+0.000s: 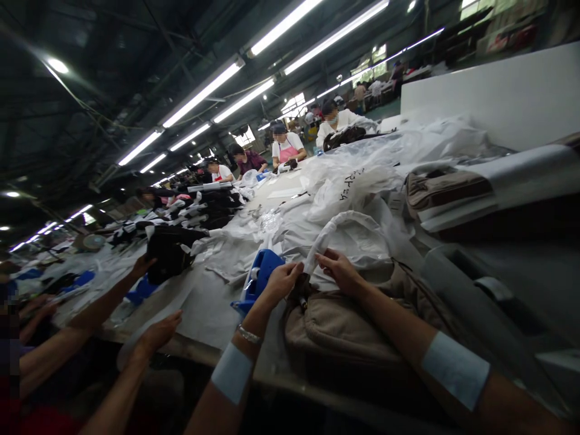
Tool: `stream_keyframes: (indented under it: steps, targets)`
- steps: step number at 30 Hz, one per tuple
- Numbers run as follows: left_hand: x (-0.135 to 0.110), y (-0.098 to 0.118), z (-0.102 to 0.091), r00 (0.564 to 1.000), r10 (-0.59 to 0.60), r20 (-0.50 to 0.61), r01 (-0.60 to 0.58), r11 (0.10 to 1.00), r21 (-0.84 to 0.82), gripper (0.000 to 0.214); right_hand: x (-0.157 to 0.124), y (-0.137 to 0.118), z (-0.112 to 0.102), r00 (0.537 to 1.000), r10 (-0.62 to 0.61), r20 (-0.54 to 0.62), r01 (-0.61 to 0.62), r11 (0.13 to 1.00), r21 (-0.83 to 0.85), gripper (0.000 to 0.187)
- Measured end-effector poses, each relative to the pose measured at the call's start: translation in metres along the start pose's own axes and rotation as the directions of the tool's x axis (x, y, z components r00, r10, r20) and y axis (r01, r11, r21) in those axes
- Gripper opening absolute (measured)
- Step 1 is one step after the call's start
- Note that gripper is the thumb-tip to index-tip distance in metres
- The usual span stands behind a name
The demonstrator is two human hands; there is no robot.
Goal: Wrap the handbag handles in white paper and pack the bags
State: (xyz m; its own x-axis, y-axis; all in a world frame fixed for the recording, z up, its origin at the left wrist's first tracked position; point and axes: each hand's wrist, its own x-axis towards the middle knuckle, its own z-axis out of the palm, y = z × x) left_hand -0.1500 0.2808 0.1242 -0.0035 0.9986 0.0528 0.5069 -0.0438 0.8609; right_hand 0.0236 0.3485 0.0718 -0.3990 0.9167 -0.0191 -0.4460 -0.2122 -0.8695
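A brown ribbed bag (348, 323) lies at the table's front edge below my hands. Its handle (347, 219) arches up, wrapped in white sheet material. My left hand (284, 283) is closed at the near end of the wrapped handle, thumb and fingers pressed together. Just to its right, my right hand (339, 270) pinches the white wrapping on the handle's side. Close to my left hand stands a blue tape dispenser (261, 275). My forearms each carry a pale blue patch, and a bracelet circles my left wrist.
To the left, a co-worker's hands (158, 332) are near a black bag (167, 254). Crumpled clear plastic bags (348, 187) cover the table beyond. Another brown bag (446, 190) lies at right beside a grey plastic object (480, 308). Several people work along the far side.
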Motion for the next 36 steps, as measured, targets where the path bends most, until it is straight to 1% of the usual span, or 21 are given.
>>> stream_keyframes:
  steps: [2, 3, 5, 6, 8, 11, 14, 19, 22, 23, 25, 28, 30, 32, 34, 36]
  targets:
    - [0.005, 0.003, 0.006, 0.999, -0.013, 0.048, 0.018, 0.996, -0.091, 0.061, -0.001, 0.000, 0.000, 1.000, -0.008, 0.012, 0.008, 1.000, -0.005, 0.039]
    - [0.006, 0.004, 0.009, 0.994, -0.041, 0.097, 0.057, 0.985, -0.163, 0.061, -0.001, -0.001, 0.000, 1.000, -0.012, 0.013, 0.012, 1.000, -0.007, 0.038]
    - [0.006, 0.004, 0.014, 0.974, -0.109, 0.199, 0.168, 0.936, -0.309, 0.059, -0.002, -0.003, 0.000, 1.000, -0.015, 0.010, 0.015, 1.000, -0.013, 0.037]
    - [0.004, 0.004, 0.015, 0.964, -0.135, 0.230, 0.214, 0.905, -0.367, 0.057, -0.003, -0.003, 0.000, 1.000, -0.012, 0.005, 0.013, 1.000, -0.015, 0.037]
    - [-0.001, 0.003, 0.016, 0.958, -0.150, 0.244, 0.250, 0.856, -0.452, 0.054, -0.004, -0.005, 0.001, 1.000, -0.003, -0.002, 0.002, 1.000, -0.023, 0.037]
    - [-0.009, -0.001, 0.016, 0.960, -0.130, 0.247, 0.251, 0.791, -0.558, 0.051, -0.005, -0.006, 0.003, 1.000, 0.000, -0.007, -0.001, 0.999, -0.044, 0.036]
    - [-0.011, -0.011, 0.019, 0.964, -0.141, 0.227, 0.255, 0.736, -0.627, 0.050, -0.003, -0.004, 0.003, 1.000, -0.009, -0.019, 0.008, 0.997, -0.083, 0.035]
    - [-0.002, -0.042, 0.030, 0.962, -0.256, 0.092, 0.245, 0.670, -0.701, 0.052, 0.002, 0.003, -0.001, 0.996, 0.001, -0.089, -0.014, 0.989, -0.148, 0.035]
    - [0.005, -0.057, 0.035, 0.953, -0.302, 0.036, 0.231, 0.642, -0.731, 0.054, 0.006, 0.005, -0.004, 0.993, 0.020, -0.115, -0.040, 0.983, -0.177, 0.036]
    - [0.006, -0.058, 0.037, 0.953, -0.302, 0.030, 0.226, 0.643, -0.732, 0.052, 0.007, 0.006, -0.005, 0.992, 0.009, -0.122, -0.032, 0.981, -0.192, 0.038]
    - [0.007, -0.058, 0.039, 0.958, -0.285, 0.037, 0.220, 0.645, -0.731, 0.046, 0.007, 0.006, -0.006, 0.990, -0.056, -0.132, 0.022, 0.969, -0.247, 0.044]
    - [0.006, -0.054, 0.040, 0.966, -0.253, 0.056, 0.205, 0.618, -0.759, 0.041, 0.001, 0.003, -0.006, 0.972, -0.210, -0.103, 0.153, 0.905, -0.396, 0.049]
    - [0.006, -0.054, 0.041, 0.964, -0.261, 0.052, 0.200, 0.579, -0.790, 0.043, -0.004, -0.003, -0.004, 0.956, -0.288, -0.056, 0.224, 0.839, -0.495, 0.045]
    - [0.006, -0.056, 0.041, 0.964, -0.263, 0.044, 0.192, 0.570, -0.799, 0.045, -0.003, -0.013, 0.003, 0.939, -0.345, -0.017, 0.271, 0.767, -0.582, 0.040]
    - [0.005, -0.058, 0.042, 0.972, -0.233, 0.033, 0.169, 0.594, -0.787, 0.045, 0.009, -0.026, 0.014, 0.928, -0.371, 0.041, 0.307, 0.695, -0.650, 0.034]
    - [0.004, -0.059, 0.043, 0.983, -0.184, 0.017, 0.130, 0.622, -0.772, 0.044, 0.036, -0.035, 0.030, 0.931, -0.333, 0.149, 0.339, 0.637, -0.693, 0.029]
